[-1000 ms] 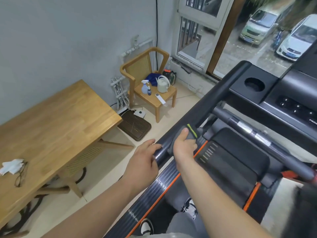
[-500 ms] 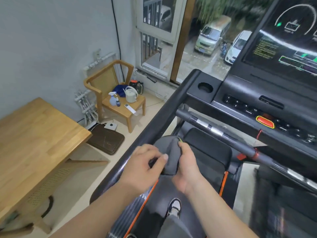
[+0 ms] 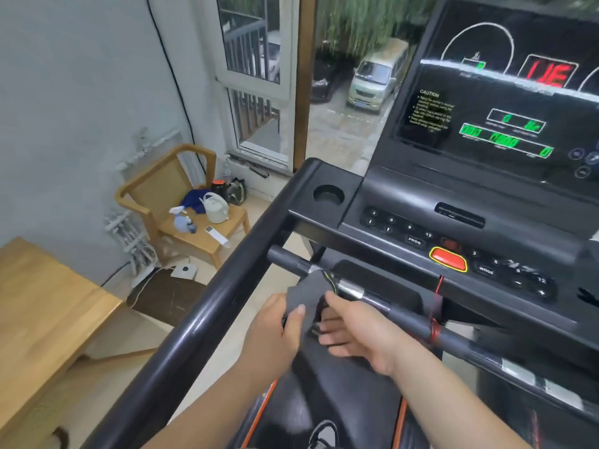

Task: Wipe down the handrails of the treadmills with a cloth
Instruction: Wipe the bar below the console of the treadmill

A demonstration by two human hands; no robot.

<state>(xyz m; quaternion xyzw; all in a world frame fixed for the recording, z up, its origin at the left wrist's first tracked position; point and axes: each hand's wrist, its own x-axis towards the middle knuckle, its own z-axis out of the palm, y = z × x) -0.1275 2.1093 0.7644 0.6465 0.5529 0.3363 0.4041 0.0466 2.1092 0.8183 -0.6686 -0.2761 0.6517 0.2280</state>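
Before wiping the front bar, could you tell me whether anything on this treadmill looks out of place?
A thin red cord hangs from the black console and appears wound round the grey front crossbar, where the dark grey cloth must pass.

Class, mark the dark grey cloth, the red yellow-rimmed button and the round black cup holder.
Dark grey cloth (image 3: pixel 310 291): head view, upper flap.
Red yellow-rimmed button (image 3: pixel 449 259): head view, red face.
Round black cup holder (image 3: pixel 328 195): head view, hollow centre.
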